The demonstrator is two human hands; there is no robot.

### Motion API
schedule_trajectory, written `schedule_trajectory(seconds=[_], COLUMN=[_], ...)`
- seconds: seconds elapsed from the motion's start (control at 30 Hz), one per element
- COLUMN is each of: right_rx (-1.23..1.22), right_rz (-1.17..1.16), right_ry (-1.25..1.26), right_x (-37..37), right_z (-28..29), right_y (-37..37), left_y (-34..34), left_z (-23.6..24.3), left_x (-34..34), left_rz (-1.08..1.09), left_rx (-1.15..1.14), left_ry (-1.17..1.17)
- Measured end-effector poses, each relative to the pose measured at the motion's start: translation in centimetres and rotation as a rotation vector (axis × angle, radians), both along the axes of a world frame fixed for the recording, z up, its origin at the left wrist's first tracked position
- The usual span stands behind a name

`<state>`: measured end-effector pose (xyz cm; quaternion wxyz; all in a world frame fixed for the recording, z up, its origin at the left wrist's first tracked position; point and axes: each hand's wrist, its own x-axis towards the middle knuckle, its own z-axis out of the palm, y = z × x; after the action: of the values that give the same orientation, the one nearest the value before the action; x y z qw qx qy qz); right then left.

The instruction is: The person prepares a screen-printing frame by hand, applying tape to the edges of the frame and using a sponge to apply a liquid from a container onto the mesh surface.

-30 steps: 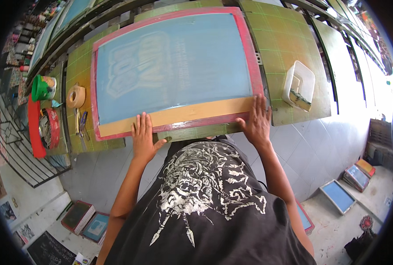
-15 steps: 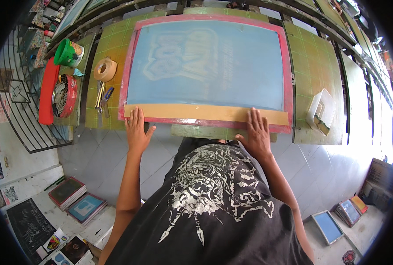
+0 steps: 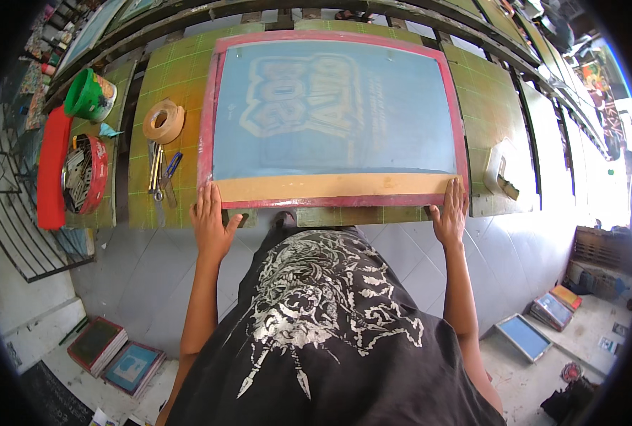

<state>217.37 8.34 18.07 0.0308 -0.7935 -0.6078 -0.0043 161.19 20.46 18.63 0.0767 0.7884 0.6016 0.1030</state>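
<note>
In front of me lies a screen-printing frame [image 3: 459, 121] with a red border and blue mesh [image 3: 301, 153], on which a pale lettered design shows. A strip of brown tape [image 3: 337, 185] runs along its near edge, where mesh and border meet. At the strip's left end my left hand [image 3: 214, 221] rests with fingers stretched out and thumb apart. My right hand [image 3: 451, 215] lies at the right end, fingers straight and their tips on the tape and the near right corner. Neither hand grips anything.
Left of the frame are a roll of brown tape [image 3: 164, 121] and a blue-handled cutting tool [image 3: 174, 165] among slim metal tools. Farther left stand a green tub [image 3: 89, 94], a red round tin [image 3: 98, 177] and a long red bar [image 3: 51, 170]. A white container [image 3: 499, 157] sits at right.
My right hand has slid right along the tape to its right end. My left hand stays at the left end, slightly shifted. The view has tilted a little.
</note>
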Motion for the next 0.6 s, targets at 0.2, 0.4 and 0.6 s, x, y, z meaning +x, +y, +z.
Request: schedule_trajectory(seconds=[0.2,0.4,0.6], right_rx=[-0.094,-0.05,-0.132], right_rz=[-0.123,-0.174,-0.187], right_ry=[0.08,0.087,0.089], right_x=[-0.5,-1.2,-1.6], right_z=[1.0,0.7,1.1], right_y=[0.6,1.1,1.0], left_y=[0.6,1.8,1.8], left_z=[1.5,2.0,0.8], left_x=[-0.9,-1.2,-1.6], left_rz=[-0.055,-0.097,-0.102], left_rx=[-0.073,-0.097,-0.075], left_ry=[0.079,0.12,0.121])
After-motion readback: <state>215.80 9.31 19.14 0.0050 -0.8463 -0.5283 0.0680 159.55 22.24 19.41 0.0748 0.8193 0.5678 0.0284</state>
